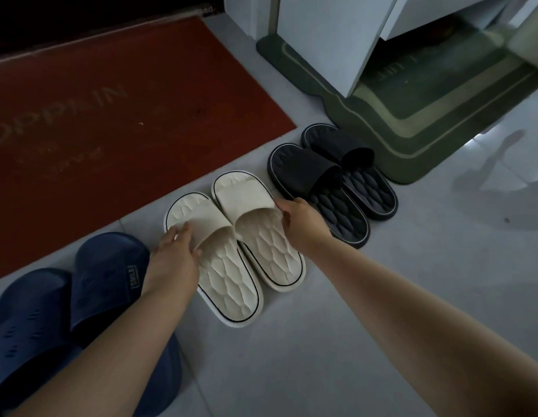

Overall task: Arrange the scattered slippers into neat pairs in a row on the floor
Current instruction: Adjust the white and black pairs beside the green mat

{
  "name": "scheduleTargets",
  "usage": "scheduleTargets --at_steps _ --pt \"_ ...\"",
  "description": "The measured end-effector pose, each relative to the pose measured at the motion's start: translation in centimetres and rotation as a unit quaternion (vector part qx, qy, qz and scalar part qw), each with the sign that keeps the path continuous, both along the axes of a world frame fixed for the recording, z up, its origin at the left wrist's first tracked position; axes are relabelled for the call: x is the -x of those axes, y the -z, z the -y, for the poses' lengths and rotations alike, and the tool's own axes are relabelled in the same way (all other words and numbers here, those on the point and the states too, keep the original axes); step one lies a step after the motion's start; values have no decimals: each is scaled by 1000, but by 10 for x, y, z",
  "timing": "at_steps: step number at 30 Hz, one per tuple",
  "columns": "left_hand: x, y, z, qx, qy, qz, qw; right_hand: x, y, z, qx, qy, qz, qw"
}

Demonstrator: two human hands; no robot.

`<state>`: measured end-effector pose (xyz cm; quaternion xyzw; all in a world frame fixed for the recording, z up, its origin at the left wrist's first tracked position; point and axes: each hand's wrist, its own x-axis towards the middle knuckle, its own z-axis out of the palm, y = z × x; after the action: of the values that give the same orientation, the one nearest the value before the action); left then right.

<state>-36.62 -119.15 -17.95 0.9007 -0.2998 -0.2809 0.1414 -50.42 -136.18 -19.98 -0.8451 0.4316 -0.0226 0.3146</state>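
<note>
Tiled floor (397,281) carried the whole scene, pale grey and bare toward our right. A red doormat (111,115) filled the upper left and a green bath mat (418,121) lay at the upper right beneath a white cabinet panel (321,40).

Three pairs of slippers sat in a diagonal row along the red mat's edge: the navy pair (66,296) nearest us, the cream pair (231,245) in the middle, and the black pair (334,182) farthest, its outer slipper just beside the green mat.

We had both hands on the cream pair. Our left hand (174,251) lay loosely curled over the strap of the left cream slipper (222,284), fingers draped on top and thumb at the strap's opening. Our right hand (303,218) pinched the strap edge of the right cream slipper (267,233), thumb and fingers closed on the rim.

The right cream slipper sat farther forward than its mate, so the step in hand looked like squaring the two. We judged it best to slide them until heels lined up and sides touched, toes pointing as the black pair's did.

Gaps to the navy and black pairs were narrow; open floor behind the heels gave the safest room to pull back.
</note>
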Motion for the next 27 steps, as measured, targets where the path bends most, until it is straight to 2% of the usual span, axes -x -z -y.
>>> scheduleTargets --at_steps 2,4,6,8,11,18,21,23,25,27 --pt "-2 1 1 -6 7 -1 1000 9 -9 5 49 56 65 995" --pt "-4 1 1 -7 10 -5 1000 23 -16 20 120 160 115 973" --pt "-3 0 0 -3 6 -9 1000 36 -17 42 129 204 53 969" --pt "-2 0 0 6 2 -7 1000 40 -16 66 62 165 -38 984" --pt "-1 0 -2 13 -2 -6 1000 31 -15 88 -25 94 -76 992" --pt "0 -6 -4 50 -19 -23 998 32 -10 82 2 117 -102 988" --pt "-1 -10 -14 77 -13 -38 996 27 -18 68 -1 161 -61 985" --pt "-3 -15 -23 83 -7 -47 995 21 -23 44 35 209 11 977" --pt "-6 -20 -32 94 -9 -45 995 16 -27 8 102 153 92 979" --pt "-8 -23 -41 99 -11 -34 994 8 -27 -21 148 36 101 983"
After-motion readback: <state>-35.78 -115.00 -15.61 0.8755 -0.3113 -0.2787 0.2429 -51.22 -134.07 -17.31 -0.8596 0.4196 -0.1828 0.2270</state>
